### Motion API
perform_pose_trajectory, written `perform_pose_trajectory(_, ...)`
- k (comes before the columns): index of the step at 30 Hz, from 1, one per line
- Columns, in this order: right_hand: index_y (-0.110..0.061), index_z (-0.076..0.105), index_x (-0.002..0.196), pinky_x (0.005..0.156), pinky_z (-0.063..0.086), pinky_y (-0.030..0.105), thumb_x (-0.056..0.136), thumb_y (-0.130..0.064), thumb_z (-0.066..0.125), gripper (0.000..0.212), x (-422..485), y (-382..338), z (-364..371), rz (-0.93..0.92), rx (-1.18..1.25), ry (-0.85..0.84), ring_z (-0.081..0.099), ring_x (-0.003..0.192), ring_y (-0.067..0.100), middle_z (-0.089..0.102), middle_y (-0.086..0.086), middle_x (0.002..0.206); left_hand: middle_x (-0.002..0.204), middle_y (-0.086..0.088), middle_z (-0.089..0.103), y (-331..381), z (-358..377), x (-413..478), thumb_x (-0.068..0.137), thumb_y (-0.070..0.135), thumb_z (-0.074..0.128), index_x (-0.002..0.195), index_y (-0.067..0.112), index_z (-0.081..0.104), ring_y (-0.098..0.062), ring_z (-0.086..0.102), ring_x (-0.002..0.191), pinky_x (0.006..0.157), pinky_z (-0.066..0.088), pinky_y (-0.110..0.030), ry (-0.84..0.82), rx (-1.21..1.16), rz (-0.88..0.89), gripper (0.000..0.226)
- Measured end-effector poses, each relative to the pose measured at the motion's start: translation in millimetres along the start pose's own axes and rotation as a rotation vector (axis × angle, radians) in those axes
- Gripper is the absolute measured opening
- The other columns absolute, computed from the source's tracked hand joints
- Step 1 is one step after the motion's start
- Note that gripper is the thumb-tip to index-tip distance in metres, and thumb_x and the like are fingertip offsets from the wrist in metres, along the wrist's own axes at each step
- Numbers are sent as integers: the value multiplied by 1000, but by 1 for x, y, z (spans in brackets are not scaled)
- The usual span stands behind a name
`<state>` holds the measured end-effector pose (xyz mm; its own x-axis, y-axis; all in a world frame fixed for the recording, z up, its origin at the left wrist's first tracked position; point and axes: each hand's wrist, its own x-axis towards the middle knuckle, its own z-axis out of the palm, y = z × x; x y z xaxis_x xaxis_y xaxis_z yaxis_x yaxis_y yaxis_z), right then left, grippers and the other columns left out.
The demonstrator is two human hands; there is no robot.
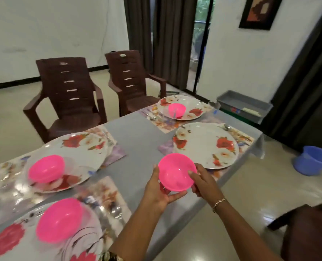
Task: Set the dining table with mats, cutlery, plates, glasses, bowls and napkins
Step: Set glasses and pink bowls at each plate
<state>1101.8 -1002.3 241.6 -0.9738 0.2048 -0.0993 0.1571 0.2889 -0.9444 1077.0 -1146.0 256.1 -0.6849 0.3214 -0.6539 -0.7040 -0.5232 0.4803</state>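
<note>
Left hand (157,191) and right hand (203,183) are gripping the round pink plastic bowl (177,172); bare white floral plate (205,146) lying at one o'clock

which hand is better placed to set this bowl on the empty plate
Likely right. The right hand grips the pink bowl on the side nearest the empty floral plate; the left hand cups the other side.

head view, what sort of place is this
Most likely a home dining room: a grey table laid with floral plates on mats, a pink bowl held at its edge, brown plastic chairs beside it, and dark curtains by a doorway.
</note>
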Motion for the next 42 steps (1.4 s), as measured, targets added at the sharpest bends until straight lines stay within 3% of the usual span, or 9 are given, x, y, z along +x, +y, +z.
perform_pose_trajectory(3,-16,49,110,36,32,15,95,-10,44,17,10,15,-50,78,14,28,42,35,2,48,3,50,109,-18,56,-25,44,21,86,49,54,117,13,52,-37,57,94,54,57,-49,-24,44,-25,47)
perform_pose_trajectory(10,-16,44,124,37,33,18,96,-10,39,29,58,44,-128,208,35,73,42,36,7,49,6,52,106,-18,56,-40,112,77,91,48,49,119,11,49,-38,59,93,68,56,-53,-11,153,-21,47)
perform_pose_trajectory(14,-19,39,133,37,33,18,97,-12,37,37,110,58,-160,265,11,103,42,39,12,51,6,52,127,-20,47,-31,142,122,92,47,48,123,11,48,-37,47,114,66,51,-48,14,132,-11,47)
perform_pose_trajectory(18,-16,38,133,36,31,16,97,-11,34,36,174,65,-181,314,-21,60,41,39,13,51,8,54,127,-21,46,-14,168,171,94,46,46,128,10,48,-38,44,122,72,49,-47,33,97,16,49)
perform_pose_trajectory(22,-8,40,123,36,31,16,97,-10,33,27,230,67,-193,348,-68,-1,42,38,13,52,7,52,123,-19,50,9,189,208,95,41,45,125,9,50,-34,48,114,72,49,-44,75,60,41,44)
perform_pose_trajectory(27,-10,36,134,34,37,17,98,-10,34,36,293,80,-190,375,-85,-45,45,33,11,53,3,47,114,-16,55,31,200,248,95,41,47,121,9,52,-30,52,105,64,50,-39,141,40,73,42)
perform_pose_trajectory(32,-15,30,140,49,43,26,97,-13,36,44,328,92,-186,395,-108,-113,52,50,18,59,7,60,107,-13,59,39,209,271,96,43,44,118,9,54,-27,56,97,67,51,-37,198,46,114,41)
perform_pose_trajectory(37,-16,27,141,54,45,27,98,-14,35,44,342,104,-190,401,-160,-192,53,54,19,60,8,67,110,-12,59,36,215,281,96,44,42,119,10,54,-29,54,107,69,51,-36,265,68,120,42)
perform_pose_trajectory(42,-16,32,137,43,41,21,98,-18,37,39,354,106,-198,360,-169,-265,51,47,15,59,6,60,111,-12,59,31,232,284,97,41,43,118,10,55,-27,56,102,65,50,-35,366,83,212,40)
